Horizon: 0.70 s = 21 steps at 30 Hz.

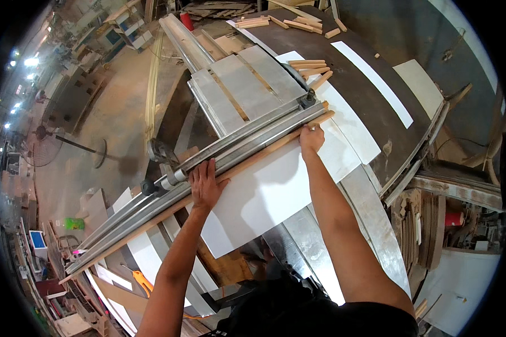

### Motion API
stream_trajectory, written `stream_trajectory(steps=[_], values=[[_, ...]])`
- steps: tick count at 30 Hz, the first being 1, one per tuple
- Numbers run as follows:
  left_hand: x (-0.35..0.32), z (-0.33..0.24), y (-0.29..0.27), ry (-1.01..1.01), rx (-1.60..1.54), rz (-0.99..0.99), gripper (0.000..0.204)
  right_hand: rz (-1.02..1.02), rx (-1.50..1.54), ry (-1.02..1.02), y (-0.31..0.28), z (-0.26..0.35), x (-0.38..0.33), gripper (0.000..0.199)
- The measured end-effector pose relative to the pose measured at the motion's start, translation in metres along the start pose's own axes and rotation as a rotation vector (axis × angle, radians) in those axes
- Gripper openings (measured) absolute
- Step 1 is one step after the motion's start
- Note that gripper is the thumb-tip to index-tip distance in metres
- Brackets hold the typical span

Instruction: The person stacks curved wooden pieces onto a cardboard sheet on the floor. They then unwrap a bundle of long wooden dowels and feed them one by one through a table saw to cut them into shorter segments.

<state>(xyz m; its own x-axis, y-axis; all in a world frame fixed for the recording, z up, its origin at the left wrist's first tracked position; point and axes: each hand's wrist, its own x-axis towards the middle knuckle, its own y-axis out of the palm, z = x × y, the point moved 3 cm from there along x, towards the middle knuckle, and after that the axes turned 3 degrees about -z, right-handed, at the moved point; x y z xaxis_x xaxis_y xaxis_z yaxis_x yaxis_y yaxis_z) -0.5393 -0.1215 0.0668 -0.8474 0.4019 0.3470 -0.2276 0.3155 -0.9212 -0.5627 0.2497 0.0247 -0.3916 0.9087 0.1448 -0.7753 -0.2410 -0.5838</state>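
A long, thin, light-brown wooden strip (264, 151) lies along a straight, shiny grey metal rail (270, 136). Its long way runs slanting, from low on the left to high on the right. The right hand (312, 138) pinches it near its upper right end. The left hand (206, 186) bends its fingers over the rail, thumb out sideways; I can't tell if it squeezes.
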Motion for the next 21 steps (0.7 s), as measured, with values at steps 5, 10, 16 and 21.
stream_trajectory(steps=[5,10,16,21], values=[[0.008,-0.014,0.0,-0.071,-0.043,-0.011,0.086,0.041,0.004,0.142,0.015,-0.037,0.031,0.025],[0.015,-0.01,0.005,-0.1,-0.008,-0.04,0.09,0.035,0.068,0.121,0.022,-0.035,0.029,0.022],[0.014,-0.013,0.006,-0.107,0.059,-0.075,0.092,0.016,0.025,0.055,0.018,-0.033,0.019,0.024],[0.02,-0.016,0.009,-0.173,0.039,-0.028,0.09,0.064,0.068,0.072,0.012,-0.025,0.017,0.027]])
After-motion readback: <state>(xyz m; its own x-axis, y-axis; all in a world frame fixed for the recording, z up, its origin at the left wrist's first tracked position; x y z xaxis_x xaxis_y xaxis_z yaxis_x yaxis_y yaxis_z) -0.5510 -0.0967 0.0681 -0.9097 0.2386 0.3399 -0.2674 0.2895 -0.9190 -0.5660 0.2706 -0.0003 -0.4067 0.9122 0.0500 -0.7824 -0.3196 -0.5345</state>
